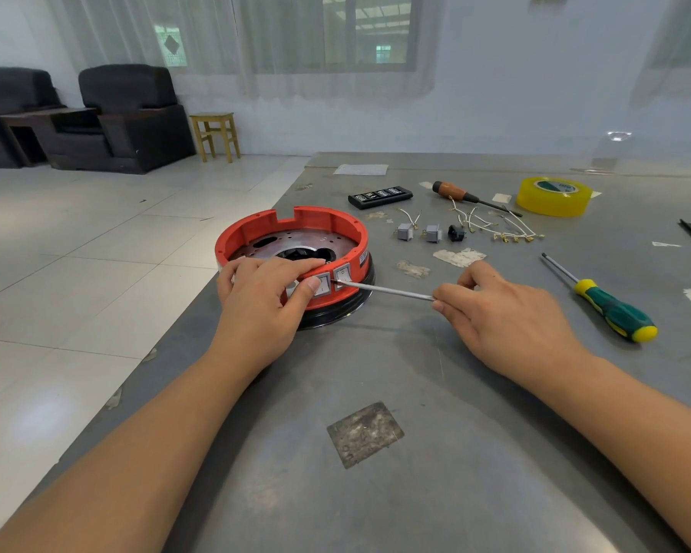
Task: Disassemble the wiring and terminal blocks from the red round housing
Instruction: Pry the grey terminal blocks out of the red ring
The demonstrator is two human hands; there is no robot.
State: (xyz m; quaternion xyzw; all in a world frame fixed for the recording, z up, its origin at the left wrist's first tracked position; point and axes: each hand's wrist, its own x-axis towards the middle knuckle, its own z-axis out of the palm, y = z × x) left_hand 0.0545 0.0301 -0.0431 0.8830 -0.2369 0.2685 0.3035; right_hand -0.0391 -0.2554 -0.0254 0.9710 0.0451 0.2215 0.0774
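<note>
The red housing (292,249) stands near the left edge of the counter (415,393), on a black base. The left hand (262,297) holds it steady: the fingers curl over the near rim and the thumb presses on a grey switch (322,284) set in the wall. The right hand (503,313) pinches a thin metal rod (383,290) between thumb and fingers, and the tip of the rod touches the edge of the second switch (343,275). Behind the housing, well apart, lie two removed blocks (419,232), a small black part (456,233) and loose white wires (495,227), so I judge that a good part of the work is done. The housing looks like stiff plastic, light enough to slide, so holding it by the rim is sensible. The switches probably sit with small clips; these can break if the rod levers too hard, and the rod may slip toward the thumb. A green screwdriver (611,309) and a yellow tape roll (553,195) lie at the right.
</note>
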